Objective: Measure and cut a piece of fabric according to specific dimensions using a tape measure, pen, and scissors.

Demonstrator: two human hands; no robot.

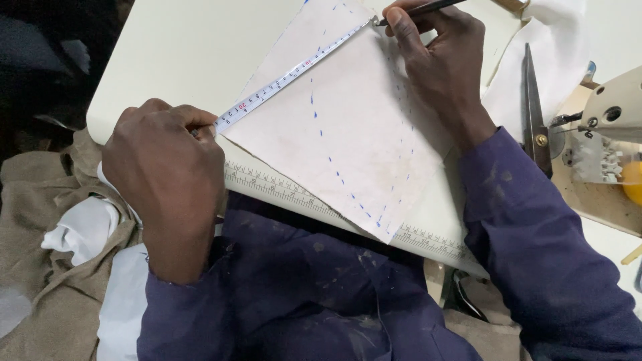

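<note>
Now, starting at the left: beige cloth (40, 267) and a white cloth (83, 230) sit bunched beside the table edge. The left hand (164, 170) is curled closed, knuckles up, pinning one end of the measuring tape (287, 77) at the corner of the cream fabric panel (348, 134). That tape runs taut, up and to the right, across the panel's upper edge. The panel lies flat on the table (180, 53), and under its lower edge a long ruler (287, 194) pokes out along the table's near side.

Progress so far, judging by the marks: two lines of blue dashes (334, 167) already cross the panel, one curving down the middle, another fainter one nearer the right edge. More marking appears under way at the top.

Up there, the right hand (438, 60) pinches the tape's far end while gripping a dark pen (428, 8), fingers closed around it.

Further right, large scissors (535, 113) lie on white fabric (562, 53), well apart from the panel, with a sewing machine (608, 127) at the edge. Nothing blocks the tape's line.
</note>
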